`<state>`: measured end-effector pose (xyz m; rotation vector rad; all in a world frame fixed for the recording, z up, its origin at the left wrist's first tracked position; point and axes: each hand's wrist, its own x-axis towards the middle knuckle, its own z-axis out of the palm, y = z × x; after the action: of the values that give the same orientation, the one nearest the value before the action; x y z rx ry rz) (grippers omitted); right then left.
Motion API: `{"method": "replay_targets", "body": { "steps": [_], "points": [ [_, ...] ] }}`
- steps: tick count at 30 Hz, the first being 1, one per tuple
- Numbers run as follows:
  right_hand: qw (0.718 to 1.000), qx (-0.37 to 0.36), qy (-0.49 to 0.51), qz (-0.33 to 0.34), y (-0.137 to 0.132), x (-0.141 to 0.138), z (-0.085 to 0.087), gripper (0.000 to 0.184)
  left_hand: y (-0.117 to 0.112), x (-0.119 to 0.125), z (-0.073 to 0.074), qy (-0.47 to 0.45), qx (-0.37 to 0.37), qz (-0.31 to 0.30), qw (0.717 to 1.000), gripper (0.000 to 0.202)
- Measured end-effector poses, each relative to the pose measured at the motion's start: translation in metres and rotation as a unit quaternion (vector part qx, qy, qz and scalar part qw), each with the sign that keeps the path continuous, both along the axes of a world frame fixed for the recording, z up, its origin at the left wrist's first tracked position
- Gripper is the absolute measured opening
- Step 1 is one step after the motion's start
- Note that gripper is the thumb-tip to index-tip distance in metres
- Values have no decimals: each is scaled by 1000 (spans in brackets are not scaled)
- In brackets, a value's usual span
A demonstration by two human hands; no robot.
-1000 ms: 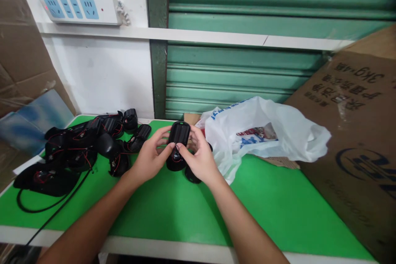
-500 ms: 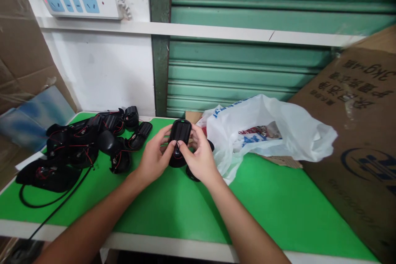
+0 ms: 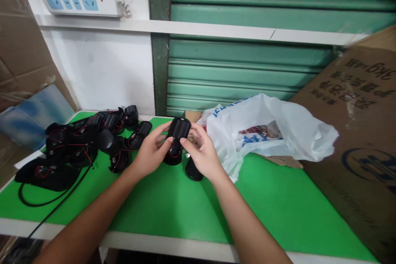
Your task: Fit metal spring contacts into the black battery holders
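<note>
The fingers of the left hand (image 3: 151,151) and right hand (image 3: 202,152) are closing around 1 black plastic casing with rounded top (image 3: 179,127), over the smooth green tabletop (image 3: 173,210); 2 thumbs are resting on its front. Below the right hand, another black rounded plastic piece (image 3: 194,170) is lying. To the left, black curved plastic parts with thin red wires (image 3: 107,141) are sitting heaped. To the right, a crumpled white plastic bag (image 3: 298,138) is showing blue lettering, too folded for reading; beyond, a brown cardboard box (image 3: 352,128) is bearing "3Kg×4".
</note>
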<state>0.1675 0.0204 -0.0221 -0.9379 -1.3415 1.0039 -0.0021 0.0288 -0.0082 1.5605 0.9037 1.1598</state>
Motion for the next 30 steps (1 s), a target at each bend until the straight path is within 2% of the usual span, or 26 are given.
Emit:
{"method": "replay_targets", "body": {
  "steps": [5, 9, 16, 20, 30],
  "points": [
    [1000, 19, -11, -1, -1, 2, 2, 32, 5, -4, 2, -31, -68, -15, 997, 44],
    [999, 30, -21, -3, -3, 0, 2, 31, 4, -2, 2, -64, -88, -25, 994, 37],
    [1000, 27, -14, -8, -3, 0, 2, 33, 4, -1, 4, -84, -106, -36, 990, 39],
    [1000, 8, 3, -2, -1, 2, 2, 33, 5, -2, 5, -95, -110, -62, 987, 41],
    [997, -26, 66, 27, 3, 5, 0, 36, 11, -5, 2, -67, -72, -110, 989, 54]
  ]
}}
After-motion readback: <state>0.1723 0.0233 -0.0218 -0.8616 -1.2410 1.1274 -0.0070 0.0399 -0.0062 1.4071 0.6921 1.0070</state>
